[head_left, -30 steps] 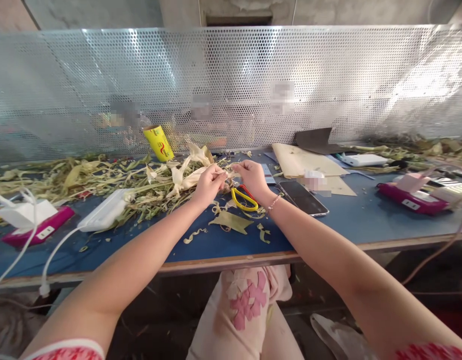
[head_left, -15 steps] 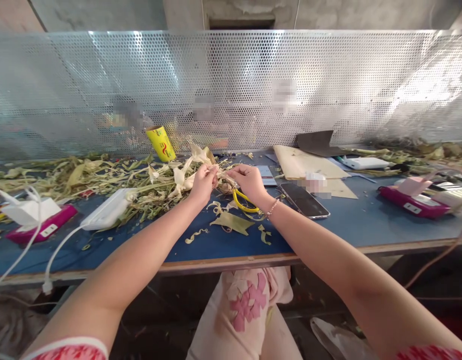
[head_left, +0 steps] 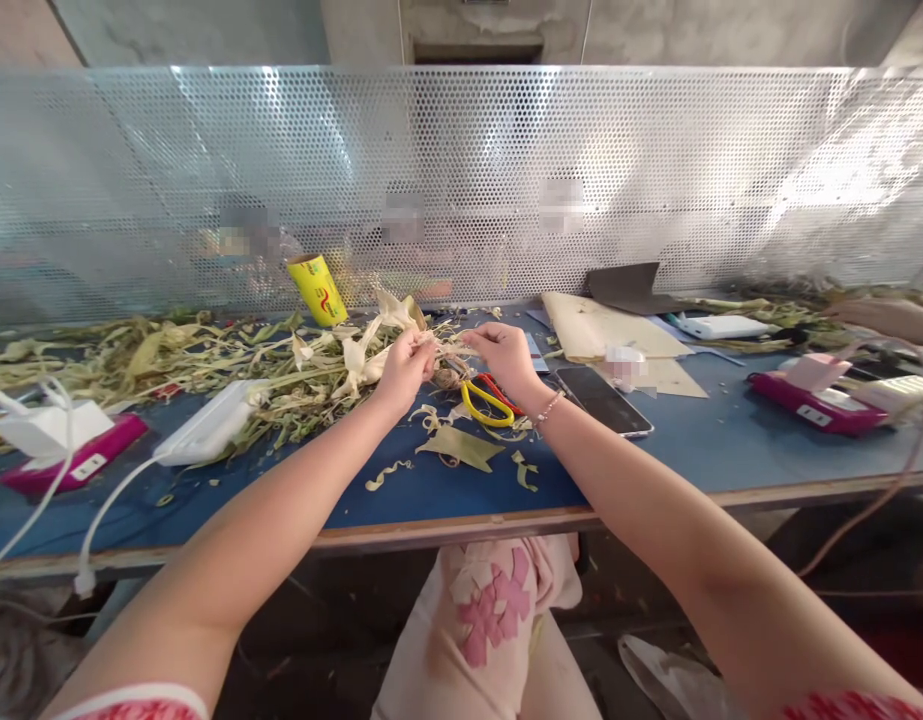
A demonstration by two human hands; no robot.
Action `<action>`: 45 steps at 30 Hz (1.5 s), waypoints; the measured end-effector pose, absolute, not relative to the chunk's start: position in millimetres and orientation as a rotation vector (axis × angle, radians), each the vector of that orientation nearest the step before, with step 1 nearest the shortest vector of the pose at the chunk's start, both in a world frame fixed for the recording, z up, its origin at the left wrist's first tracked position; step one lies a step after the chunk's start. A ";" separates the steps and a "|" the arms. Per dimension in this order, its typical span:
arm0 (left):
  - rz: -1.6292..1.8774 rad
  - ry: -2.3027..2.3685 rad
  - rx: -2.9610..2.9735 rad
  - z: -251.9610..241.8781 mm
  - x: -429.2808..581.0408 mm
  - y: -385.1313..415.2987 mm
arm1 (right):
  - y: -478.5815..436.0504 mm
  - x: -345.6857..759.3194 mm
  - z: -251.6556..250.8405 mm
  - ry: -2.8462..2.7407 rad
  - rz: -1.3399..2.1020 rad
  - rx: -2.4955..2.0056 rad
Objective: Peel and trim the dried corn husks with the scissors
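Fingertips pinched together, my left hand point(head_left: 405, 372) is closed beside cream-coloured dried plant pieces point(head_left: 365, 355) shaped like husks or petals. A little to its right, my right hand point(head_left: 506, 360) is also closed in a pinch, with a bracelet on its wrist. Thin pale plant fibres point(head_left: 449, 350) span the gap between the two hands. Their ends are hidden in the fingers. Below the right hand lie yellow and red looped handles point(head_left: 485, 410), apparently of scissors, blades not visible. A flat pale green leaf piece point(head_left: 461, 447) and curled scraps lie nearer the table edge.
Dried stalks point(head_left: 161, 350) cover the table's back left, around a yellow tube point(head_left: 317, 290). A white power strip point(head_left: 210, 425) and magenta socket blocks have cords. A phone point(head_left: 603, 400) and papers point(head_left: 603, 325) lie right. Behind stands a perforated metal screen point(head_left: 468, 150). Another person's hand point(head_left: 873, 315) reaches in right.
My right hand has shifted slightly up and away from the looped handles, and the red one now shows. Another person's hand has come into view at the right edge.
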State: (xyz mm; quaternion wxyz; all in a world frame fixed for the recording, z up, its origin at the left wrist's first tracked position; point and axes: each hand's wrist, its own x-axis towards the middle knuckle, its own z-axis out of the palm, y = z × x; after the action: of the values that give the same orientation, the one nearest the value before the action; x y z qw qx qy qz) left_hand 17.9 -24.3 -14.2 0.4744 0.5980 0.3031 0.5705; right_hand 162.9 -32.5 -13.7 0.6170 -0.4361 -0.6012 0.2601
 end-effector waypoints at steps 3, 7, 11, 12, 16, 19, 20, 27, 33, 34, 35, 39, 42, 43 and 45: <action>1.415 0.771 1.315 -12.6 18.2 -21.5 | -35.4 156.5 -15.9 -1.470 0.565 -0.947; 1.437 0.794 1.218 -9.1 18.4 -21.2 | -40.4 150.3 -17.1 -1.526 0.546 -0.926; 1.451 0.804 1.282 -10.2 16.1 -19.8 | -42.0 151.7 -14.1 -1.502 0.549 -0.940; 1.455 0.795 1.330 -11.3 15.2 -19.3 | -41.3 153.3 -13.2 -1.475 0.556 -0.948; 1.417 0.758 1.557 -16.9 12.8 -16.5 | -35.8 160.8 -12.4 -1.335 0.615 -0.987; 1.399 0.750 1.592 -20.2 12.9 -13.8 | -31.9 163.8 -15.4 -1.295 0.693 -1.022; 1.404 0.748 1.585 -20.9 12.9 -13.0 | -31.1 163.9 -17.0 -1.307 0.714 -1.025; 1.457 0.896 1.633 -19.6 12.2 -16.9 | -25.6 158.7 -27.8 -1.408 0.894 -1.010; 1.413 0.805 1.430 -15.2 16.2 -26.6 | -24.6 158.9 -27.4 -1.545 0.709 -0.947; 1.390 0.790 1.369 -14.6 16.4 -27.3 | -25.2 158.9 -26.9 -1.555 0.693 -0.945; 1.367 0.781 1.310 -14.2 16.7 -27.5 | -26.0 158.8 -26.4 -1.568 0.674 -0.948; 1.249 0.785 1.196 -16.3 18.3 -25.6 | -29.6 158.0 -24.5 -1.647 0.484 -1.033; 1.194 0.809 1.293 -19.8 20.5 -24.2 | -32.8 157.4 -22.7 -1.715 0.288 -1.143; 1.189 0.827 1.339 -20.5 21.1 -24.3 | -33.8 157.2 -22.2 -1.743 0.234 -1.170; 1.185 0.861 1.405 -20.5 21.7 -25.4 | -35.2 156.4 -21.7 -1.799 0.149 -1.206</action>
State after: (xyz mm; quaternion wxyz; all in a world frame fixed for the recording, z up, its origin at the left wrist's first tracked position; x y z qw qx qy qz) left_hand 21.7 -25.4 -20.5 0.5276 0.5880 0.3604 0.4960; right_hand 156.4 -35.2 -21.7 0.4665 -0.4912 -0.7331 0.0607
